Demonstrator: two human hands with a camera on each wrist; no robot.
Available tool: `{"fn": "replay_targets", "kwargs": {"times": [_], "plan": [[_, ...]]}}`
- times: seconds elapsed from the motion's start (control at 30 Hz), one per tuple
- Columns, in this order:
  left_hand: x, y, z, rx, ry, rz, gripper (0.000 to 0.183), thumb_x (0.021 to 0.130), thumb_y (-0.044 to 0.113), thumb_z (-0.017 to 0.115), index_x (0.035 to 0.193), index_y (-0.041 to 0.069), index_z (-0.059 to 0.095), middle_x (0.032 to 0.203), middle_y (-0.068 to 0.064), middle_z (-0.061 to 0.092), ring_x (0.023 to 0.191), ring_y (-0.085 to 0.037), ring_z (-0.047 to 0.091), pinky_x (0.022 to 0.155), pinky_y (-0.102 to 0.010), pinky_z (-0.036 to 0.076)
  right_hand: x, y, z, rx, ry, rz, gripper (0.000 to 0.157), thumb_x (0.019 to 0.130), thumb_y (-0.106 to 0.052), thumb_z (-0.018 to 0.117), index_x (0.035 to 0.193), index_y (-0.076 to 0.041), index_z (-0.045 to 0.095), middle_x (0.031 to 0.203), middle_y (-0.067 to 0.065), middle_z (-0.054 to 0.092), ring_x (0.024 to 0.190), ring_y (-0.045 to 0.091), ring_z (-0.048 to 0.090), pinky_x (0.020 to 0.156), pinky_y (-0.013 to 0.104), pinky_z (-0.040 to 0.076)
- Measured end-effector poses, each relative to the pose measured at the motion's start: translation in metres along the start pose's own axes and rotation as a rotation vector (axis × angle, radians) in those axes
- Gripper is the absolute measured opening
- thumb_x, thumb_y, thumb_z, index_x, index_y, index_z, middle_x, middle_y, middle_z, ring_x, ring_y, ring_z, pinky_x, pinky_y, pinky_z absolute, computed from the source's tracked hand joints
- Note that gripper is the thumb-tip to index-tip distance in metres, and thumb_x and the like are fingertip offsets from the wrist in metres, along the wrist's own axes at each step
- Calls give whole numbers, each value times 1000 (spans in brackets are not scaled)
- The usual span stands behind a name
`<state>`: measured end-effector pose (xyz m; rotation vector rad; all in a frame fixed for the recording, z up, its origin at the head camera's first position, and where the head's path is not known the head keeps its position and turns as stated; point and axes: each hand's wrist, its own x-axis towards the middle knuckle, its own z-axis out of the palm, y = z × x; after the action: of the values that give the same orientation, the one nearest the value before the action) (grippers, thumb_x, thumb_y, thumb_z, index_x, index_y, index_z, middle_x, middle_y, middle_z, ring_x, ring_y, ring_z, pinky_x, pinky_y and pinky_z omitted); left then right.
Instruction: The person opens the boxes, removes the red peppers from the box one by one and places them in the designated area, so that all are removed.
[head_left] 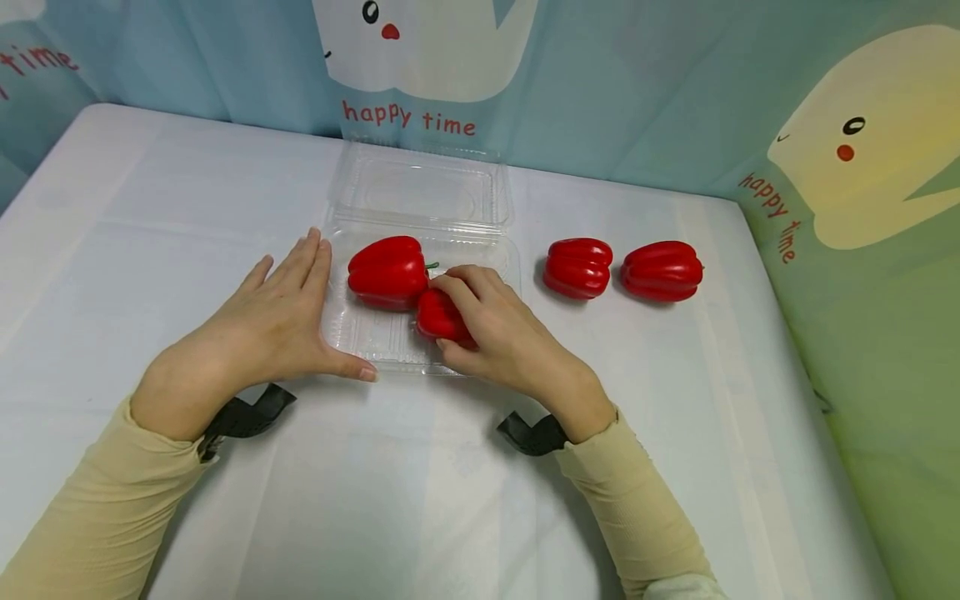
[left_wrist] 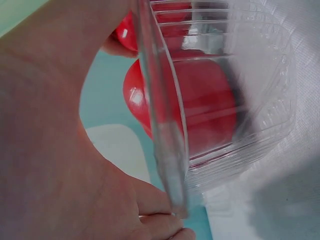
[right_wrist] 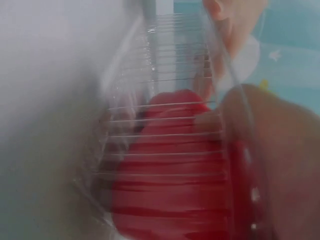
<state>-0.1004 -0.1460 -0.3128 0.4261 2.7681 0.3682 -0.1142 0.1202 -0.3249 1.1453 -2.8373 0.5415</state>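
A clear plastic clamshell box [head_left: 360,337] lies on the table with its lid [head_left: 420,190] folded back. Inside, a red bell pepper [head_left: 387,272] with a green stem lies on its side toward the back left. My right hand [head_left: 498,325] grips a second red bell pepper [head_left: 441,315] in the box's front part, partly hidden by the fingers. Along the box's left rim my left hand [head_left: 277,321] rests with straight fingers, its thumb stretched along the front edge. Through the clear wall, the left wrist view shows the first pepper [left_wrist: 207,105].
To the right of the box lie two more red bell peppers, a nearer one [head_left: 577,268] and a farther one [head_left: 662,272]. A white cloth covers the table [head_left: 360,500]. Behind it hangs a blue curtain [head_left: 637,92] with printed cartoon figures.
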Motion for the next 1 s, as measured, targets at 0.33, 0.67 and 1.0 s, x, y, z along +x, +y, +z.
{"fn": "replay_targets", "kwargs": {"times": [0.33, 0.67, 1.0], "plan": [[0, 0, 0, 6, 7, 4, 149, 60, 84, 70, 155, -9, 4, 165, -27, 1, 153, -43, 7, 119, -68, 10, 0, -2, -6, 87, 77, -4, 57, 88, -30, 65, 140, -12, 51, 124, 5, 54, 113, 17, 48, 87, 32, 53], [1, 0, 0, -7, 3, -5, 149, 59, 82, 72, 155, -8, 4, 165, -26, 1, 153, -42, 6, 119, -67, 8, -2, -2, -15, 30, 168, -4, 69, 82, -40, 76, 140, -10, 52, 121, 7, 57, 113, 20, 51, 87, 33, 55], [1, 0, 0, -11, -6, -8, 150, 59, 84, 71, 155, -8, 1, 165, -25, -2, 153, -42, 4, 120, -66, 6, -11, 1, -34, -36, 219, 7, 59, 79, -27, 75, 131, -6, 57, 120, 10, 58, 110, 25, 52, 86, 38, 54]]}}
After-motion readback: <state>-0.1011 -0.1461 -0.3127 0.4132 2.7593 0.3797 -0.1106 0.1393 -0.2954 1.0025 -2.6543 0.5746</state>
